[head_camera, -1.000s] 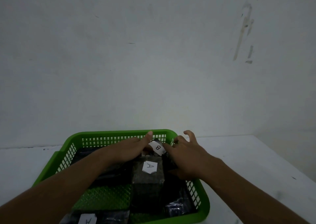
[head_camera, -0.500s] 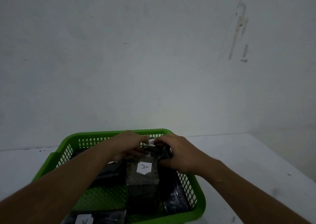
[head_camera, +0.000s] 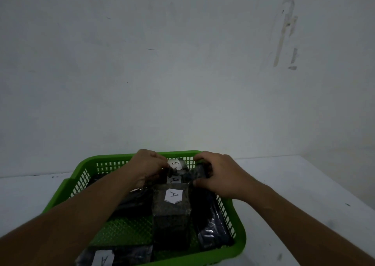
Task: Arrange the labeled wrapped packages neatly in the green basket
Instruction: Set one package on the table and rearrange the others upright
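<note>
A green basket [head_camera: 239, 243] stands on the white table and holds several dark wrapped packages with white letter labels. At its far end, a package labeled B [head_camera: 176, 164] is gripped from both sides by my left hand [head_camera: 146, 165] and my right hand [head_camera: 220, 175]. Just under it another label A [head_camera: 175, 180] peeks out. A package labeled A [head_camera: 172, 209] lies in the middle of the basket. A further package labeled A [head_camera: 113, 257] sits at the near left corner. A shiny dark package [head_camera: 211, 225] lies along the right wall.
The white table [head_camera: 294, 194] extends to the right of the basket, its right edge running diagonally. A plain scuffed wall [head_camera: 182, 63] rises directly behind the basket.
Both hands have closed around the B package at the far end and lifted it slightly, so its label shows again and a second A label appears beneath it.
</note>
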Motion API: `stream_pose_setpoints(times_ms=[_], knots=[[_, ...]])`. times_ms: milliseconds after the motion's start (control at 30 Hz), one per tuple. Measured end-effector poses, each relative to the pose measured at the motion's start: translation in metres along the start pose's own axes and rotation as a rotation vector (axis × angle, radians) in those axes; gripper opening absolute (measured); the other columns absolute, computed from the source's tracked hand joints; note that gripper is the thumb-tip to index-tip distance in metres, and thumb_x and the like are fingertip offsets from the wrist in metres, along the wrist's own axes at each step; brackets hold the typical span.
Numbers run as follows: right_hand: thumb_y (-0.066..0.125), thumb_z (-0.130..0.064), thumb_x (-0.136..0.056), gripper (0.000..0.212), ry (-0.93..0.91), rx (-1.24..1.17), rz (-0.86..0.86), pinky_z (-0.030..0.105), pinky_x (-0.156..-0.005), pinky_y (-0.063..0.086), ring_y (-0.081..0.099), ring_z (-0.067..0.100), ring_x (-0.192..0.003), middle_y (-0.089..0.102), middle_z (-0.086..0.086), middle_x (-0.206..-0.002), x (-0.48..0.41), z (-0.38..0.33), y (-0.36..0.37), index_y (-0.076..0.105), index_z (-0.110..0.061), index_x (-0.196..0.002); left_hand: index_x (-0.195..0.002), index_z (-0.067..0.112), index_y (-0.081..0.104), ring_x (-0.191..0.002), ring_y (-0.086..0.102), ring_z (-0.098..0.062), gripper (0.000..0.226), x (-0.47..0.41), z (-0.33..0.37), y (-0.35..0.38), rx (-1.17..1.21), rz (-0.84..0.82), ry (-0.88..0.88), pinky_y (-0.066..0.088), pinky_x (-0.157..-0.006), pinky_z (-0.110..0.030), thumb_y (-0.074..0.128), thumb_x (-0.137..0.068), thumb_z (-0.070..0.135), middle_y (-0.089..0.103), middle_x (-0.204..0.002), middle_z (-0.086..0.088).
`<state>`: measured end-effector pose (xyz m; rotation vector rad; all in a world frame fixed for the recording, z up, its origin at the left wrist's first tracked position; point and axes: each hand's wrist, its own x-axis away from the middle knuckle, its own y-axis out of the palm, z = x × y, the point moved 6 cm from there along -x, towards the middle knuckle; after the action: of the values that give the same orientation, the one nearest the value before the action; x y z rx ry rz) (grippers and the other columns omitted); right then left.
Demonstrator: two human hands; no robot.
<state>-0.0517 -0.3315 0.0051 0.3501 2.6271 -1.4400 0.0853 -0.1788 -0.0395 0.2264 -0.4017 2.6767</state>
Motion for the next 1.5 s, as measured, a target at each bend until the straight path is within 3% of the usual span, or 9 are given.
stream_pose_setpoints(times_ms=[167, 367, 600, 700, 900, 1000, 1133, 1267, 1500], knots=[[0.074, -0.021, -0.079, 0.046, 0.021, -0.027, 0.064, 0.007, -0.064, 0.046, 0.062, 0.002, -0.083, 0.061, -0.006, -0.106, -0.001, 0.000, -0.015, 0.059, -0.028, -0.123, -0.076, 0.005, 0.071, -0.081, 0.066, -0.030, 0.008, 0.004, -0.001, -0.014, -0.153, 0.034, 0.063, 0.057, -0.075, -0.041, 0.071, -0.078, -0.003, 0.070, -0.088, -0.019], [0.072, -0.018, -0.084, 0.057, 0.006, -0.049, 0.063, 0.030, -0.093, 0.050, 0.055, 0.011, -0.104, 0.054, -0.006, -0.114, 0.007, -0.003, -0.035, 0.052, -0.021, -0.138, -0.084, 0.005, 0.073, -0.070, 0.069, -0.027, 0.005, 0.014, 0.004, -0.014, -0.401, 0.015, 0.198, 0.050, -0.055, -0.023, 0.072, -0.081, 0.008, 0.073, -0.082, -0.013], [0.071, -0.011, -0.084, 0.055, -0.213, -0.107, 0.106, 0.024, -0.095, 0.048, 0.053, 0.005, -0.108, 0.052, -0.006, -0.114, 0.038, -0.026, -0.046, 0.055, -0.018, -0.136, -0.083, 0.019, 0.069, -0.075, 0.062, -0.006, 0.005, 0.027, 0.021, -0.005, -0.428, 0.009, 0.378, 0.041, -0.057, -0.017, 0.066, -0.087, 0.021, 0.069, -0.089, 0.004], [0.069, -0.009, -0.086, 0.054, -0.321, -0.061, 0.132, 0.020, -0.098, 0.044, 0.051, 0.006, -0.114, 0.054, -0.003, -0.122, 0.050, -0.037, -0.048, 0.054, -0.013, -0.138, -0.079, 0.022, 0.068, -0.072, 0.069, -0.010, 0.011, 0.032, 0.028, 0.002, -0.366, -0.058, 0.375, 0.044, -0.051, -0.015, 0.065, -0.088, 0.028, 0.072, -0.083, 0.004], [0.063, -0.012, -0.088, 0.053, -0.442, 0.006, 0.063, 0.013, -0.094, 0.041, 0.046, 0.000, -0.116, 0.049, -0.005, -0.124, 0.069, -0.050, -0.041, 0.051, -0.016, -0.139, -0.083, 0.022, 0.071, -0.075, 0.073, -0.009, 0.023, 0.045, 0.028, 0.019, -0.446, -0.298, 0.303, 0.056, -0.065, -0.028, 0.063, -0.088, 0.043, 0.075, -0.086, 0.002], [0.061, -0.011, -0.087, 0.054, -0.469, 0.027, 0.055, 0.012, -0.093, 0.041, 0.045, 0.000, -0.116, 0.048, -0.005, -0.123, 0.075, -0.054, -0.042, 0.050, -0.021, -0.139, -0.084, 0.034, 0.069, -0.078, 0.069, -0.001, 0.035, 0.063, 0.039, 0.024, -0.631, -0.416, 0.421, 0.051, -0.069, -0.017, 0.051, -0.085, 0.063, 0.072, -0.082, 0.019], [0.058, -0.017, -0.085, 0.044, -0.500, 0.111, 0.032, 0.018, -0.084, 0.046, 0.050, 0.012, -0.105, 0.052, 0.001, -0.113, 0.083, -0.056, -0.038, 0.060, -0.015, -0.129, -0.119, 0.043, 0.053, -0.101, 0.059, 0.005, 0.060, 0.089, 0.035, 0.016, -0.876, -0.670, 0.443, 0.049, -0.090, -0.024, 0.057, -0.069, 0.076, 0.062, -0.112, 0.024], [0.063, -0.003, -0.080, 0.047, -0.464, 0.281, -0.033, 0.034, -0.073, 0.051, 0.049, 0.018, -0.098, 0.050, 0.006, -0.109, 0.088, -0.049, -0.027, 0.063, -0.013, -0.126, -0.126, 0.046, 0.045, -0.107, 0.054, 0.004, 0.080, 0.097, 0.023, 0.004, -0.974, -0.697, 0.334, 0.045, -0.089, -0.018, 0.079, -0.056, 0.066, 0.054, -0.122, 0.028], [0.076, -0.008, -0.072, 0.044, -0.487, 0.578, -0.066, 0.028, -0.045, 0.046, 0.054, 0.020, -0.079, 0.053, 0.007, -0.094, 0.103, -0.060, -0.016, 0.066, -0.012, -0.115, -0.124, 0.035, 0.049, -0.104, 0.056, -0.007, 0.081, 0.097, 0.028, 0.007, -1.125, -0.591, 0.343, 0.049, -0.091, -0.030, 0.081, -0.054, 0.062, 0.056, -0.117, 0.017]])
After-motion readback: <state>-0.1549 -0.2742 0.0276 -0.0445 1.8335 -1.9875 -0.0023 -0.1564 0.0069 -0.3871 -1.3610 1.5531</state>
